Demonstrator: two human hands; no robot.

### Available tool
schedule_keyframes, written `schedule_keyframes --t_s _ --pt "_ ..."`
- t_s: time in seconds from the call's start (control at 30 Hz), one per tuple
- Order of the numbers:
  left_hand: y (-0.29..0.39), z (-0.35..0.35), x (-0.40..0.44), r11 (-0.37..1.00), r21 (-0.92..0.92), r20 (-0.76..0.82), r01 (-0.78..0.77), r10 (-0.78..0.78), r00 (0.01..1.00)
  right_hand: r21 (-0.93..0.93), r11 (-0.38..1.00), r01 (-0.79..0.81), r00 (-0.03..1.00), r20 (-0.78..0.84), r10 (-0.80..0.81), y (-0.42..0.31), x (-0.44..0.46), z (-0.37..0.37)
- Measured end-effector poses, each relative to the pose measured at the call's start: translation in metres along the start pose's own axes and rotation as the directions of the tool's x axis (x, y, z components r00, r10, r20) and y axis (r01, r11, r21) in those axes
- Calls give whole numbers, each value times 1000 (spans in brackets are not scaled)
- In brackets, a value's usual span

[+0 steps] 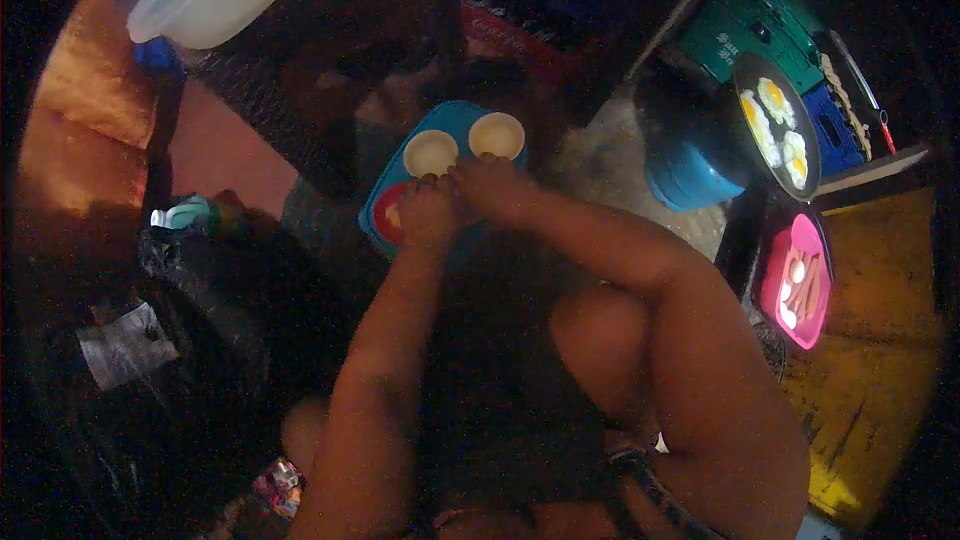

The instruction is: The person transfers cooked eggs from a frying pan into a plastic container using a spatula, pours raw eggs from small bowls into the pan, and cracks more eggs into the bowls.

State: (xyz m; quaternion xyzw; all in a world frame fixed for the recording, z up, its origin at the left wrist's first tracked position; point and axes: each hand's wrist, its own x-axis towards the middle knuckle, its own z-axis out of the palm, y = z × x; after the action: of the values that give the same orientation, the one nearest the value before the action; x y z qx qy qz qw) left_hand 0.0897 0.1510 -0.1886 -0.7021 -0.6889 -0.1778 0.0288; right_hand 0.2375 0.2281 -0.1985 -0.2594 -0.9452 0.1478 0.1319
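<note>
A blue tray (452, 118) lies in front of me with two pale round cups, one at the back left (430, 154) and one at the back right (497, 137). A red round dish (387, 212) with something pale in it sits at the tray's left side. My left hand (428, 212) is over the tray beside the red dish. My right hand (488, 188) touches it, just below the right cup. The fingers of both are curled together; what they hold, if anything, is too dark and small to make out.
At the right, a pan (808, 130) holds fried eggs above a blue round container (690, 180). Below is a pink tray (812, 325) with sausages and eggs. A green crate (725, 40) stands behind. A whitish plastic container (215, 0) is at upper left, black plastic at left.
</note>
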Motion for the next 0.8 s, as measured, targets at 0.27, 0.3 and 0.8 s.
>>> schedule_keyframes --t_s 0.27,0.3,0.8 --pt "-5 -9 -3 997 49 -46 -52 54 997 -280 958 61 968 253 12 -22 9 -49" --pt "-3 -14 -2 996 76 -27 -44 46 999 -292 955 53 966 257 25 -26 8 -58" --pt "35 -69 35 962 -248 124 117 -88 988 799 552 -237 956 92 277 -2 -14 -46"
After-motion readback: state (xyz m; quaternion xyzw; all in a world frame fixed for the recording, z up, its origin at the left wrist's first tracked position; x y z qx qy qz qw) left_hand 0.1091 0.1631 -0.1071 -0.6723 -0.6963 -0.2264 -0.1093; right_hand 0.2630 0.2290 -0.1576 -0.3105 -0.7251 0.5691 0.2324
